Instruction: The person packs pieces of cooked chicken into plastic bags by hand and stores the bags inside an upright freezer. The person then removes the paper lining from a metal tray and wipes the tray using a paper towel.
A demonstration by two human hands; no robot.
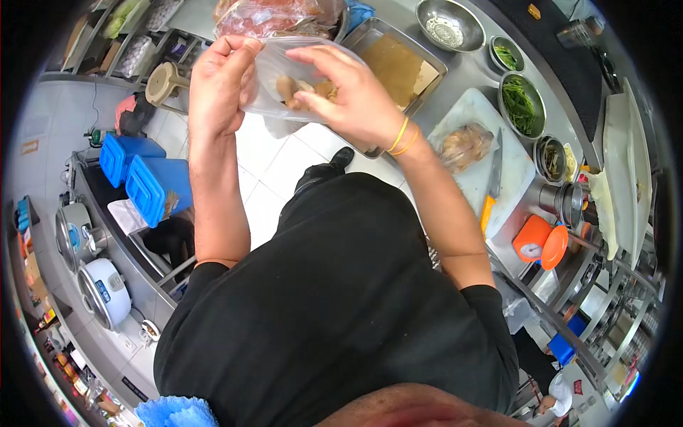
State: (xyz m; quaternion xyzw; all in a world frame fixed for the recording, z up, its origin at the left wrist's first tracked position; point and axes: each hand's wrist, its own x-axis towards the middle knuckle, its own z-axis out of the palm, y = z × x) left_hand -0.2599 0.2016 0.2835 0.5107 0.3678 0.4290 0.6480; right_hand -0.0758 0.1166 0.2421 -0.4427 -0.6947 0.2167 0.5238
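A clear plastic bag [274, 67] hangs in front of me, with several light brown food pieces [288, 89] low inside it. My left hand [226, 82] is closed on the bag's edge, thumb pressed against the fingers. Against the other side of the bag is my right hand [352, 89], thumb and fingers spread apart; whether its fingertips are inside the bag's mouth I cannot tell. Yellow bands circle the right wrist. Right of that arm, another plastic bag of brownish food [466, 146] lies on a white cutting board [509, 178].
A yellow-handled knife [491, 192] lies on the board. Beyond are a metal tray [434, 60] with brown liquid, a steel bowl [449, 25] and bowls of cut greens [521, 103]. An orange scale [532, 238] stands right. Blue-lidded bins [153, 188] and rice cookers [104, 292] are left.
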